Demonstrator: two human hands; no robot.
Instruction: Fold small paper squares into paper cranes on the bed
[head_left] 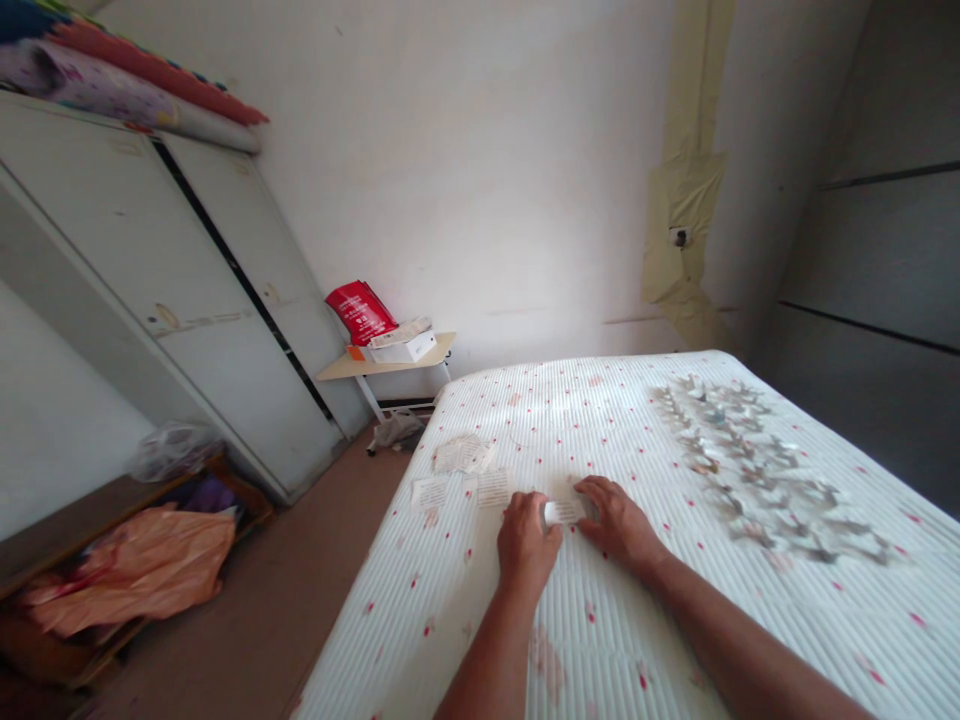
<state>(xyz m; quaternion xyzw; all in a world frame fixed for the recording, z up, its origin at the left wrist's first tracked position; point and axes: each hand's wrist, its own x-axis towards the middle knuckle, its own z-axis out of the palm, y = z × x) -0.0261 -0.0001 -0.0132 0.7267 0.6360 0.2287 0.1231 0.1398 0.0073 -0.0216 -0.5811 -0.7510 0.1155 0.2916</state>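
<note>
A small printed piece of paper (565, 513) spans the gap between my two hands, low over the bed. My left hand (527, 535) has its fingers closed on the paper's left end. At its right end, my right hand (616, 518) pinches it between thumb and curled fingers. Beyond my left hand, several printed paper pieces (493, 487) lie on the bed, with a loose pile of paper (461, 453) behind them. Rows of small folded paper figures (750, 450) stand to the right; their exact shape is blurred.
The bed (600, 620) has a white ribbed cover with red specks. Behind its left corner, a small table (442, 345) bears a red bag (361, 312) and a white box (405, 347). A metal cabinet (217, 300) stands left, above an orange plastic bag (142, 570).
</note>
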